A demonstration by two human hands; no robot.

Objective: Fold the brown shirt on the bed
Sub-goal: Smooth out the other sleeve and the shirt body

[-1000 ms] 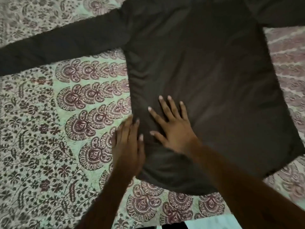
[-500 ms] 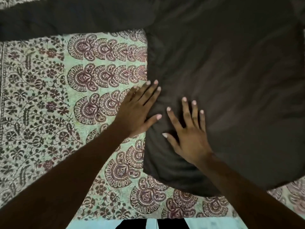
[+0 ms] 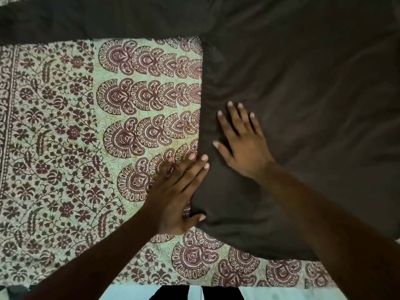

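Nearest, the left hand (image 3: 179, 191) lies straight-fingered against the side edge of the brown shirt (image 3: 313, 94), thumb touching the cloth and gripping nothing. Just beyond, the right hand (image 3: 242, 144) presses flat on it, fingers spread. The shirt lies opened out on the patterned bed sheet (image 3: 65, 148). I judge this is smoothing, with every fold left to make. Count: two hands, one shirt, one sleeve (image 3: 86, 18) stretched far left; the other is probably out of view.

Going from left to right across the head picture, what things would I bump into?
The patterned bedsheet → left hand → right hand → the wide body of the brown shirt.
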